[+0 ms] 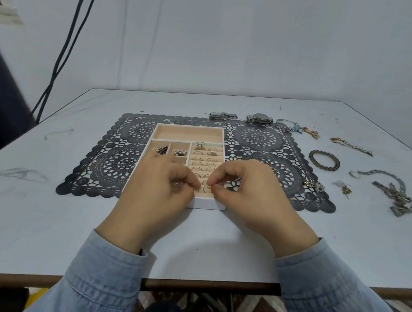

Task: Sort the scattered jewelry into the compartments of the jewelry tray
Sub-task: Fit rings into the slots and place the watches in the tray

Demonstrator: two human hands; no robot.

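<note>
Denim sleeves (103, 271) nearest, both forearms across front edge of desk (43, 215). Right grip (249, 192): thumb and forefinger pinched on small orange piece (212, 187), too small to identify. Left grip (161, 189): fingers curled, tips up against right grip's tips; can't tell whether holding anything. Both grips over near end of jewelry tray (209, 204), tips meeting right above nearest ring rows (206, 159). Just beyond the fingertips: thin rings seated in pairs along the rows, two bulkier rings at the far end. Just beyond left grip: two small compartments side by side, dark piece (162, 149) in the left one, pearl cluster (180, 152) in the right one. Farther on: long compartment (189, 135) across tray's back. Under tray and both grips: dark lace placemat (123, 163) flat on desk. Right of right grip, near the placemat's edge: sparkly brooch-like piece (313, 185). Farther right, on bare desk: small earring-like bit (344, 188), heavy grey chain necklace (395, 194), bead bracelet (324, 160), gold chain (351, 146), all apart from each other. Well beyond right grip, along placemat's back edge: two watches (259, 118), then bangle with blue charm (287, 124). Far up-left of left grip: dark cables (70, 37) down the wall.
</note>
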